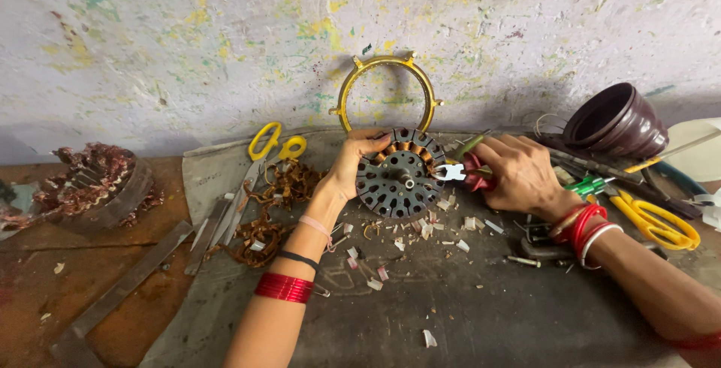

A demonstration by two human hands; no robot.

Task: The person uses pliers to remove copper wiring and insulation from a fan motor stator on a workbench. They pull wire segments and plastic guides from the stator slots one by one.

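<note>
My left hand grips the left rim of a round dark metal motor stator with copper windings, tilted up on a grey mat. My right hand is closed on red-handled pliers. The pliers' silver jaws touch the stator's right edge. Red bangles ring both wrists.
A yellow metal ring leans on the wall behind. Yellow-handled scissors and stripped copper wire lie left, another burnt stator far left. A dark pot, more yellow scissors and green-handled tools lie right. Paper scraps litter the mat.
</note>
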